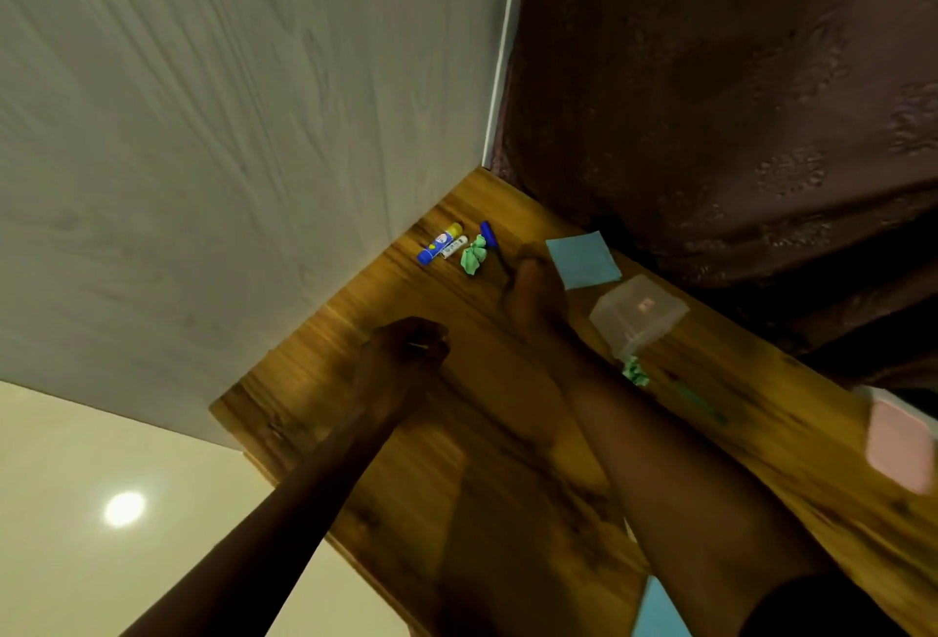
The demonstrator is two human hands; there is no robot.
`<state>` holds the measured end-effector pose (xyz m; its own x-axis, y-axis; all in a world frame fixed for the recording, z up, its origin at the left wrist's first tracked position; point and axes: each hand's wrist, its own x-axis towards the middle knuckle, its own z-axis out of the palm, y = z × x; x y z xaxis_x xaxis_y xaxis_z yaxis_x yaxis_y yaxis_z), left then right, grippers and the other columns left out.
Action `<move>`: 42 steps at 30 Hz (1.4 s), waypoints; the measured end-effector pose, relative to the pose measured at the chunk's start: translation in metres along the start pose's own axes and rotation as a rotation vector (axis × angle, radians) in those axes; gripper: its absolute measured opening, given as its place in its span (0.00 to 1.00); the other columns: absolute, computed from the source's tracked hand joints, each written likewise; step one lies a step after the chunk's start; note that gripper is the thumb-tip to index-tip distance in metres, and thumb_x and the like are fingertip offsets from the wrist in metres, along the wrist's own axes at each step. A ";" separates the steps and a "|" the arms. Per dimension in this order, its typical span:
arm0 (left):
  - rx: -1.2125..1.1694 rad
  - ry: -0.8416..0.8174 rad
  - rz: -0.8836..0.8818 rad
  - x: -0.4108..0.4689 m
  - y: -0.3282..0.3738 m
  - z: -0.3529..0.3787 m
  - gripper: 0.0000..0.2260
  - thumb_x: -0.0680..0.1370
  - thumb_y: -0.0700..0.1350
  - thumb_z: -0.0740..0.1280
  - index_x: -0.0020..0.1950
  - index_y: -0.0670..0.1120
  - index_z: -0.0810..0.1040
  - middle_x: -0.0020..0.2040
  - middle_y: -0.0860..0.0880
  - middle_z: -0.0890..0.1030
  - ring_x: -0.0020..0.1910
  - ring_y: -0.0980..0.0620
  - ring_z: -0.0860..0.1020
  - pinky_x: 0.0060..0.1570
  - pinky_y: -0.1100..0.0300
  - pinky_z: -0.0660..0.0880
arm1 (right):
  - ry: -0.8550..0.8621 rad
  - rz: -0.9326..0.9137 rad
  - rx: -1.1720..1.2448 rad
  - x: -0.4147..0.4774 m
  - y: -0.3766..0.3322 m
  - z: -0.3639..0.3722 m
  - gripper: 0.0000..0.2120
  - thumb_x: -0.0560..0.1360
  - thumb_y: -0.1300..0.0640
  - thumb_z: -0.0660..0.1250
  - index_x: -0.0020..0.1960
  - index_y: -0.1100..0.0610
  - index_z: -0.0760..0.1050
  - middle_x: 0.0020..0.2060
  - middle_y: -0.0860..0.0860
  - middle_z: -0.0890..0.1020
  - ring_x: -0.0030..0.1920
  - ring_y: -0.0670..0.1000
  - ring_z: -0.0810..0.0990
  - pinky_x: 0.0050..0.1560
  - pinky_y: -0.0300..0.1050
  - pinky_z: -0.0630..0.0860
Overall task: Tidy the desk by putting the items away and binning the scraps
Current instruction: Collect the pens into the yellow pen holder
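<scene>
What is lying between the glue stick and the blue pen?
In the head view, two things lie between the glue stick and the blue pen: a small white tube beside the glue stick, then a crumpled green paper scrap.

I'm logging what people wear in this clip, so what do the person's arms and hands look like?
Both forearms are bare. The left hand and right hand wear no gloves; no watch or bracelet shows. A dark fabric sleeve covers the right arm near the elbow.
</scene>
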<state>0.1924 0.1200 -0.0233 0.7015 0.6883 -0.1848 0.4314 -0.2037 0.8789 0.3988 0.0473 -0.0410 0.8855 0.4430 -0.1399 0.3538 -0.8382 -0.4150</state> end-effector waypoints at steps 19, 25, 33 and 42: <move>-0.189 -0.192 0.183 -0.084 0.110 0.120 0.06 0.78 0.41 0.71 0.53 0.49 0.85 0.48 0.53 0.86 0.48 0.58 0.83 0.49 0.52 0.81 | 0.243 0.001 0.742 -0.206 0.153 -0.134 0.06 0.76 0.57 0.74 0.51 0.51 0.79 0.45 0.45 0.84 0.47 0.44 0.84 0.46 0.44 0.82; -0.204 -0.332 0.293 -0.145 0.148 0.196 0.05 0.78 0.37 0.71 0.51 0.45 0.85 0.44 0.48 0.87 0.43 0.52 0.84 0.44 0.52 0.81 | 0.418 0.049 0.732 -0.273 0.235 -0.190 0.06 0.75 0.58 0.75 0.49 0.52 0.79 0.42 0.44 0.85 0.44 0.39 0.83 0.44 0.32 0.76; -0.197 -0.477 0.414 -0.231 0.190 0.295 0.06 0.78 0.39 0.72 0.49 0.49 0.85 0.45 0.53 0.87 0.43 0.55 0.84 0.43 0.53 0.80 | 0.545 0.128 0.754 -0.343 0.339 -0.232 0.06 0.74 0.58 0.75 0.48 0.50 0.80 0.42 0.45 0.86 0.47 0.42 0.84 0.48 0.40 0.81; -0.148 -0.540 0.493 -0.300 0.221 0.362 0.04 0.78 0.40 0.72 0.48 0.48 0.85 0.43 0.56 0.86 0.40 0.63 0.81 0.37 0.71 0.73 | 0.685 0.139 0.659 -0.398 0.435 -0.266 0.11 0.75 0.63 0.73 0.54 0.52 0.80 0.44 0.45 0.86 0.48 0.45 0.85 0.52 0.46 0.83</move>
<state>0.2826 -0.3842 0.0671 0.9914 0.0958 0.0896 -0.0598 -0.2782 0.9587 0.2806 -0.5778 0.0733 0.9645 -0.1037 0.2430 0.1770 -0.4293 -0.8856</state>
